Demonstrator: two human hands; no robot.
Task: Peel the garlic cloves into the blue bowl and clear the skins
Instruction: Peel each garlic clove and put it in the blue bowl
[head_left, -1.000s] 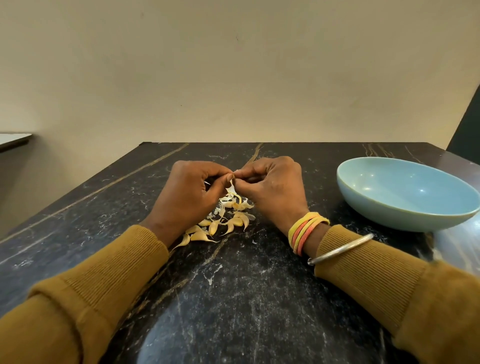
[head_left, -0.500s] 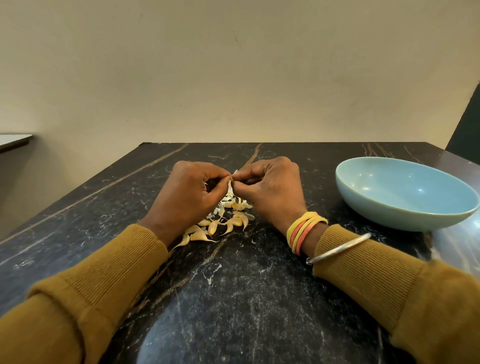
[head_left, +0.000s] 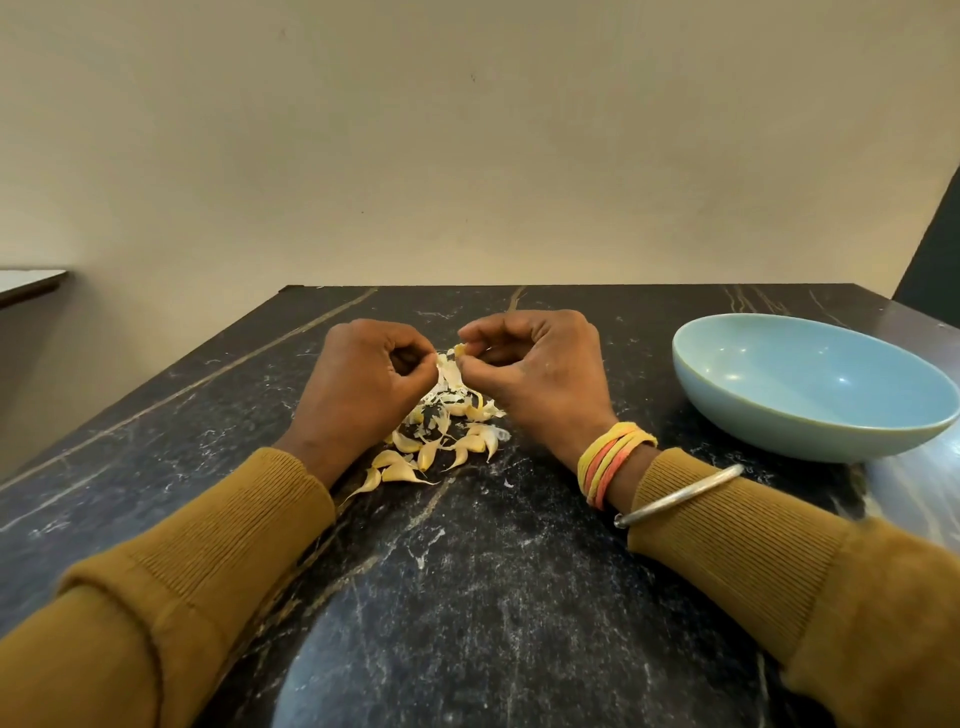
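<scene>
The right hand (head_left: 540, 374) pinches a garlic clove (head_left: 460, 350) above the pile (head_left: 431, 447) on the counter (head_left: 467, 597), the left hand (head_left: 363, 384) fingers pinching its skin (head_left: 448, 371); a hard tug could flick it clear of the blue bowl (head_left: 779, 431), well apart.

Mustard-brown knit left sleeve (head_left: 208, 561), ribbed at the cuff; matching right sleeve (head_left: 753, 545), same ribbing. Plain silver metal bangle (head_left: 680, 496) sits over the right cuff. Just beyond the bangle, toward the right hand (head_left: 540, 374), a stack of yellow and orange thread bands (head_left: 610, 462) circles the wrist.
</scene>
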